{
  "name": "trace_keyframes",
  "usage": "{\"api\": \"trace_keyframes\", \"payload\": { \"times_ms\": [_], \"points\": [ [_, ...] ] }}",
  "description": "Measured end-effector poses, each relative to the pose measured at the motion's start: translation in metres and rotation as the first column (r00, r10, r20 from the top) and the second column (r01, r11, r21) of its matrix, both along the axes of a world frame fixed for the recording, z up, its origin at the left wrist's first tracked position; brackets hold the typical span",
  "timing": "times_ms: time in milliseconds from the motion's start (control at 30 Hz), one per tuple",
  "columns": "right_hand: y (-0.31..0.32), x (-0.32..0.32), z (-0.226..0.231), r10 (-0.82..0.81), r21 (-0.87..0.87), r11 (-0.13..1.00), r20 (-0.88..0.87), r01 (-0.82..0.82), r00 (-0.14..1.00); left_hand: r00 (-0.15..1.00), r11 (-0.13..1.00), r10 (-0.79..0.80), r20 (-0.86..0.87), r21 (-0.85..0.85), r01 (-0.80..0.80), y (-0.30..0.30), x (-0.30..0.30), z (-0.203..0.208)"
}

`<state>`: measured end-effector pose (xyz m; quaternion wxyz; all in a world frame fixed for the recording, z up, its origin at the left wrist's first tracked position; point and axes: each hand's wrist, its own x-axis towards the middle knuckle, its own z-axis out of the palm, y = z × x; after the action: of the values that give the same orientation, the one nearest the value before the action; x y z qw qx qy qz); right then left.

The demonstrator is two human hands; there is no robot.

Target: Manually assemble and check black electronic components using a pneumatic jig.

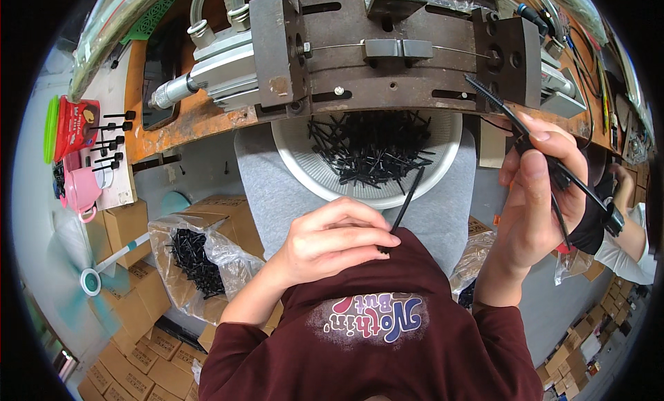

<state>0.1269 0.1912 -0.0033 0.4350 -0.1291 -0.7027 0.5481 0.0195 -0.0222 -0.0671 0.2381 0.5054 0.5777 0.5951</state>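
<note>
In front of my lap, my left hand (pixel 339 238) closes its fingers and thumb on the base of a thin black mascara wand (pixel 409 199), which tilts up to the right. Raised at the right, my right hand (pixel 546 187) grips several black mascara wands (pixel 503 110). One has its bristled tip pointing up toward the metal fixture; others stick out below the fingers. Between my knees sits a white basket (pixel 292 162) holding a heap of black wands (pixel 370 148). The dark metal fixture (pixel 387 83), with a thin rod and a small block, stands beyond it.
A silver cylinder (pixel 225 72) sits at the fixture's left on the wooden bench (pixel 155 135). Leftward are a pink cup (pixel 84 187), a red tub (pixel 76 128) and a fan (pixel 90 282). A plastic bag of black parts (pixel 197 259) lies lower left. Another person's arm (pixel 622 187) shows right.
</note>
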Motion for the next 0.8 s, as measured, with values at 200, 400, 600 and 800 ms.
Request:
{"api": "trace_keyframes", "payload": {
  "times_ms": [200, 400, 600, 800],
  "points": [
    [-0.001, 0.004, -0.001, -0.047, 0.009, 0.999, -0.009, 0.047, 0.999, 0.936, 0.987, 0.153, -0.316, 0.001, -0.161, 0.01, -0.007, 0.03],
    [-0.003, 0.002, 0.003, -0.101, 0.069, 0.993, 0.002, 0.1, 0.995, 0.687, 0.903, 0.388, -0.615, 0.104, -0.417, 0.048, -0.025, 0.061],
    [-0.005, 0.006, 0.002, -0.154, 0.142, 0.979, 0.026, 0.149, 0.988, 0.556, 0.889, 0.319, -0.767, 0.04, -0.456, 0.072, -0.03, 0.057],
    [-0.002, 0.01, -0.002, -0.231, 0.374, 0.91, 0.105, 0.177, 0.967, 0.528, 0.871, 0.267, -0.806, -0.033, -0.49, 0.078, -0.034, 0.071]
  ]
}}
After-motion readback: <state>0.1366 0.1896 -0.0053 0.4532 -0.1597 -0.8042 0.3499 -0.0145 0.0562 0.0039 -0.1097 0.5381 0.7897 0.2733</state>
